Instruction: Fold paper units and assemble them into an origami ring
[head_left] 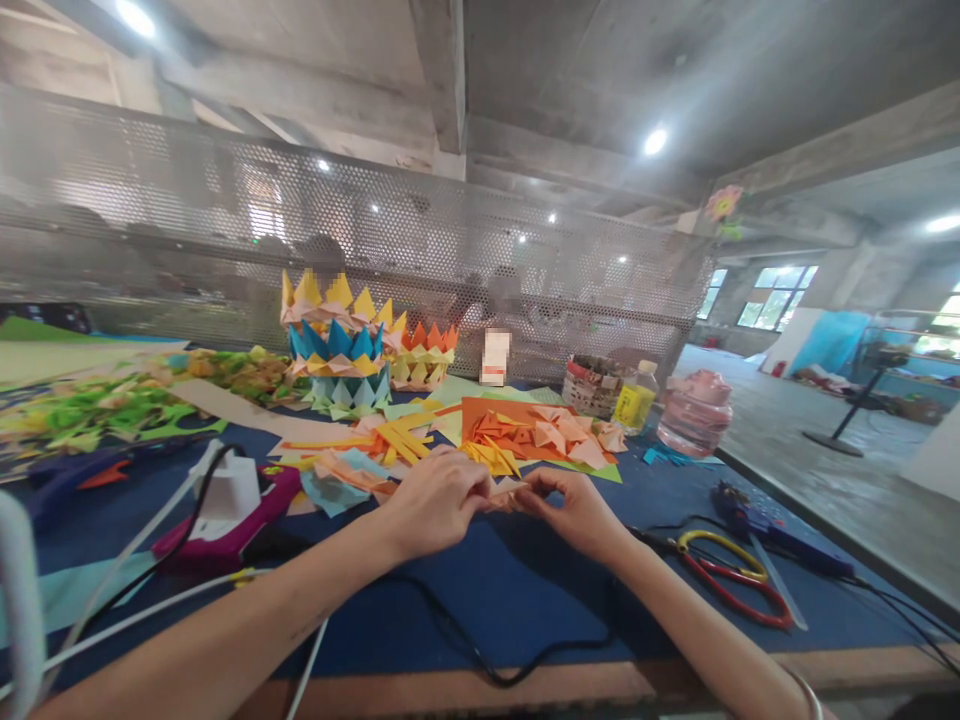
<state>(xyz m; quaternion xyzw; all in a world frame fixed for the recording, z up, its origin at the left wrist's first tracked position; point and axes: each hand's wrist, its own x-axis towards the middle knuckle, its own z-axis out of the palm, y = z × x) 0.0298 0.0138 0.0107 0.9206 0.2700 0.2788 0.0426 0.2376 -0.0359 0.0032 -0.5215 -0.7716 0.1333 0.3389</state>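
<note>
My left hand (439,500) and my right hand (574,508) meet over the blue table top (517,590), fingers pinched together on a small peach-coloured folded paper piece (508,492) held between them. Just beyond the hands lie piles of folded paper triangles, yellow (491,455) and orange-pink (555,430). Stacked paper crowns (341,345) in yellow, blue and orange stand further back.
A magenta and white glue gun (225,510) with cables lies at left. Red-and-yellow scissors (731,575) and a blue tool (757,520) lie at right. A yellow-label bottle (637,400), a pink jar (696,412) and a perforated metal screen (375,250) stand behind. Green paper scraps (97,405) cover the far left.
</note>
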